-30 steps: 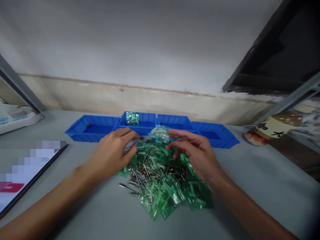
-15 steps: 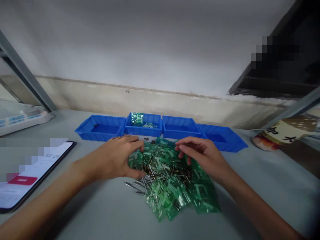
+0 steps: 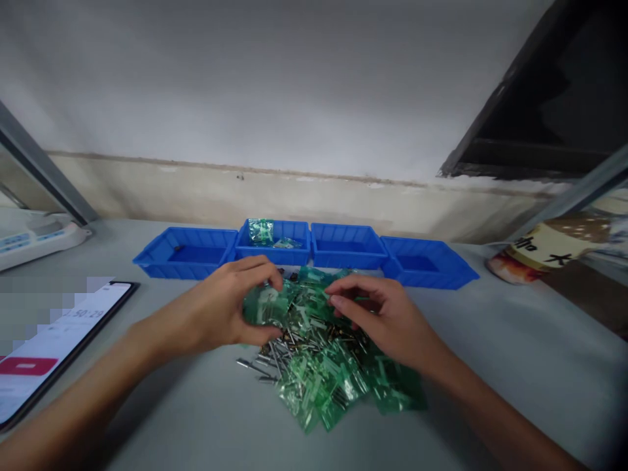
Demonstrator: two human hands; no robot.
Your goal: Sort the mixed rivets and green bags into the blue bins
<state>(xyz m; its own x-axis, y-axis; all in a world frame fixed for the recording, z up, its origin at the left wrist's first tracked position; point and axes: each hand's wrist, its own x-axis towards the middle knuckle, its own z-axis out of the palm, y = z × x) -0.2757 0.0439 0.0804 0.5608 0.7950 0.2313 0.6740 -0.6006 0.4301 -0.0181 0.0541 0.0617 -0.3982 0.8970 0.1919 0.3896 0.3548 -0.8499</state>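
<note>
Green packets (image 3: 307, 386): heaped between the hands
Left hand (image 3: 230, 304): fingers spread apart at heap's left
Right hand (image 3: 385, 317): fingers curled over heap's right, grip unclear

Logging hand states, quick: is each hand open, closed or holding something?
Left hand: open, at the green packets.
Right hand: nearly pinched closed; cannot tell whether it holds anything.

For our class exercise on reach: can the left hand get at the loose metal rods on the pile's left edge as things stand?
Probably yes: the left hand is open, its thumb close to the metal rods, and nothing visible covers the outermost ones.
</note>
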